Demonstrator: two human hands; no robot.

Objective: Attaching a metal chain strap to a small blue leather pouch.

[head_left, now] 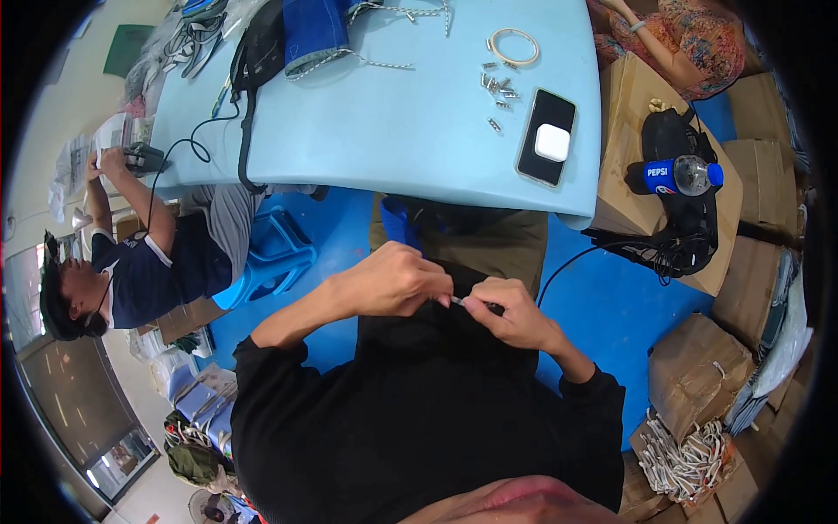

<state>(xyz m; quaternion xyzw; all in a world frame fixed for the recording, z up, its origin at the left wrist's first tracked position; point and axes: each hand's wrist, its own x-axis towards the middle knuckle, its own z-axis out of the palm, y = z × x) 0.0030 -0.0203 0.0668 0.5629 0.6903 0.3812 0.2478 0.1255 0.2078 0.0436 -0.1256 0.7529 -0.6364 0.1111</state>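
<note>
Fingers (479, 308) pinching one small piece (457, 300), one phone (552, 107)

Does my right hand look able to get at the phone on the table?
Probably yes: the phone lies near the table's edge with nothing visibly between, though your right hand is pinching a small piece and a white case rests on the phone.

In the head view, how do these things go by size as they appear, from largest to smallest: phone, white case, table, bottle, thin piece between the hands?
1. Table
2. Phone and bottle: too alike to rank
3. White case
4. Thin piece, partly hidden
</note>
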